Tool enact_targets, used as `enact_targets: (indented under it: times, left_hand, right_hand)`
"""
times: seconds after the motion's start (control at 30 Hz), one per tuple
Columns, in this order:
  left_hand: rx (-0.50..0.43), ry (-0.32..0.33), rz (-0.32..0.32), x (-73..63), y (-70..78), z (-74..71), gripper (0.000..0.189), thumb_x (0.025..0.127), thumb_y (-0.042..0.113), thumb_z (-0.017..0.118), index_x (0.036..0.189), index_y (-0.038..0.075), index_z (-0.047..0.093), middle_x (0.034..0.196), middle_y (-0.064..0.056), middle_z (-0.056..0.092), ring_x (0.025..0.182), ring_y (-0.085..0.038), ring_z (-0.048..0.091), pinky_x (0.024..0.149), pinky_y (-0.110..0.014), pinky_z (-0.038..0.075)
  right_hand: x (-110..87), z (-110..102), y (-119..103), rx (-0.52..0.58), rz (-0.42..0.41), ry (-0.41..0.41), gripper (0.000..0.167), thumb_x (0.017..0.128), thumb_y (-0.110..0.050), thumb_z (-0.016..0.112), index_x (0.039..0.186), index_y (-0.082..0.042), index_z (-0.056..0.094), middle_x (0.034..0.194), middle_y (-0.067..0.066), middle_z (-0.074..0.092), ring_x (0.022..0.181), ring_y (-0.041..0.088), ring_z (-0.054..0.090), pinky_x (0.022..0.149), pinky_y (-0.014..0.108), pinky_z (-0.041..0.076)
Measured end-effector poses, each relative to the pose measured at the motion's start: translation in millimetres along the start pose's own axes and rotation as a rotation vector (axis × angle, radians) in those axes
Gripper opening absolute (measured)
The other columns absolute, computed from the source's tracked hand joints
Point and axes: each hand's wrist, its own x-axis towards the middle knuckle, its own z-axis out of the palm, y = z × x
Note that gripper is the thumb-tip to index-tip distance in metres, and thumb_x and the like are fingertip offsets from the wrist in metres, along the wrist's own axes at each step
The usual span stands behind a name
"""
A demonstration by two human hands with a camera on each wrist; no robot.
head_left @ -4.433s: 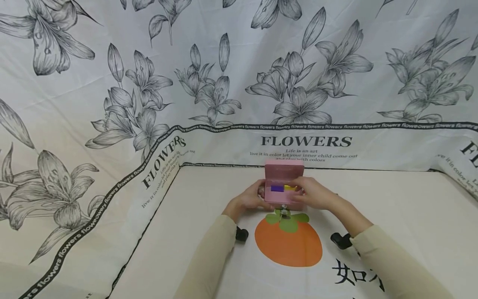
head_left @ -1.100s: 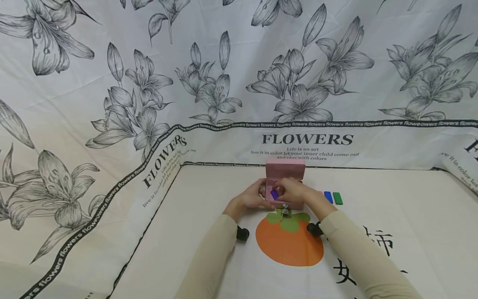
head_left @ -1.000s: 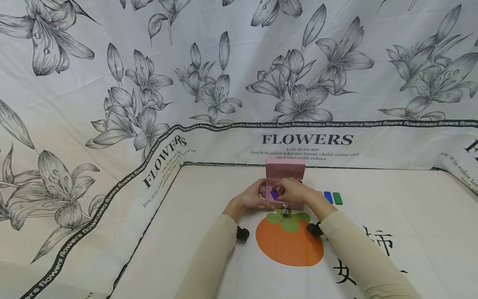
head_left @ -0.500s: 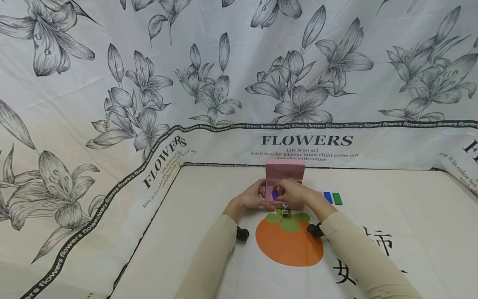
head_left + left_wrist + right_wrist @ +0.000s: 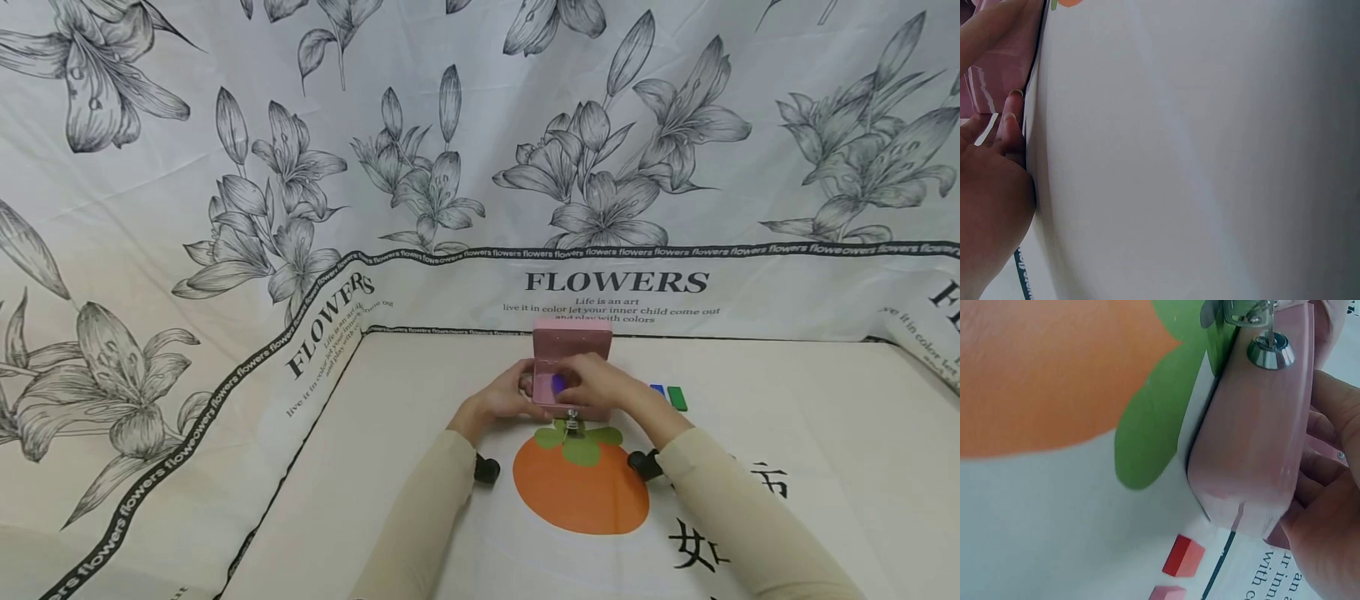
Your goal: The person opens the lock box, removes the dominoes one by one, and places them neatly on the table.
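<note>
A pink lockbox (image 5: 572,344) stands on the table with its lid raised. A key sits in the lock (image 5: 1271,352) on its front face. My left hand (image 5: 506,393) grips the left side of the box, thumb at the front and fingers behind. Inside the box, my right hand (image 5: 600,385) pinches a small purple block (image 5: 558,383) between thumb and fingers. Part of the box interior is hidden behind that hand, and in the right wrist view the box wall conceals the block.
Right of the box lie a green block (image 5: 677,398) and a partly covered blue block (image 5: 658,390). The right wrist view adds a red block (image 5: 1184,556) and a pink block (image 5: 1167,592). A flower-printed curtain (image 5: 420,292) hangs behind; an orange persimmon print (image 5: 581,492) marks the tablecloth.
The yellow block seen in the box 4.4 s ago no longer shows. The right hand took hold of the purple block, and over the last half second shifted slightly up and right with it.
</note>
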Motion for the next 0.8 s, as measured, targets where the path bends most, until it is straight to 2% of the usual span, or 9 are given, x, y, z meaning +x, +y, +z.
enact_targets:
  times: [0.2, 0.37, 0.6, 0.8]
  left_hand:
    - [0.003, 0.0, 0.007, -0.4, 0.0, 0.2, 0.099, 0.07, -0.003, 0.091, 0.153, 0.013, 0.041, 0.11, -0.017, 0.061, 0.092, -0.019, 0.055, 0.078, -0.026, 0.045]
    - [0.015, 0.007, -0.003, 0.4, -0.6, -0.2, 0.1, 0.069, 0.0, 0.092, 0.153, 0.014, 0.04, 0.108, -0.01, 0.06, 0.092, -0.016, 0.053, 0.08, -0.027, 0.044]
    - [0.017, 0.012, -0.002, 1.1, -0.6, 0.5, 0.102, 0.069, -0.001, 0.091, 0.155, 0.013, 0.038, 0.105, -0.007, 0.059, 0.092, -0.016, 0.052, 0.08, -0.028, 0.045]
    - [0.024, 0.015, -0.031, -1.6, -0.1, 1.5, 0.102, 0.071, 0.002, 0.091, 0.156, 0.013, 0.037, 0.104, -0.008, 0.059, 0.091, -0.017, 0.052, 0.08, -0.029, 0.045]
  right_hand:
    - [-5.8, -4.5, -1.9, -0.019, 0.017, 0.048, 0.044, 0.088, -0.008, 0.077, 0.129, 0.005, 0.065, 0.109, 0.014, 0.072, 0.089, 0.02, 0.064, 0.082, 0.042, 0.054]
    - [-11.2, -9.2, -3.6, -0.051, 0.025, 0.079, 0.042, 0.089, -0.009, 0.076, 0.126, 0.006, 0.066, 0.116, 0.017, 0.071, 0.098, 0.028, 0.066, 0.089, 0.049, 0.052]
    - [-17.0, -13.1, -1.8, -0.072, 0.043, 0.09, 0.038, 0.088, -0.009, 0.076, 0.122, 0.006, 0.067, 0.109, 0.014, 0.071, 0.096, 0.029, 0.064, 0.088, 0.048, 0.05]
    - [-20.6, -13.1, -0.8, -0.051, 0.075, 0.085, 0.038, 0.088, -0.008, 0.077, 0.122, 0.006, 0.066, 0.107, 0.012, 0.07, 0.093, 0.026, 0.063, 0.086, 0.045, 0.051]
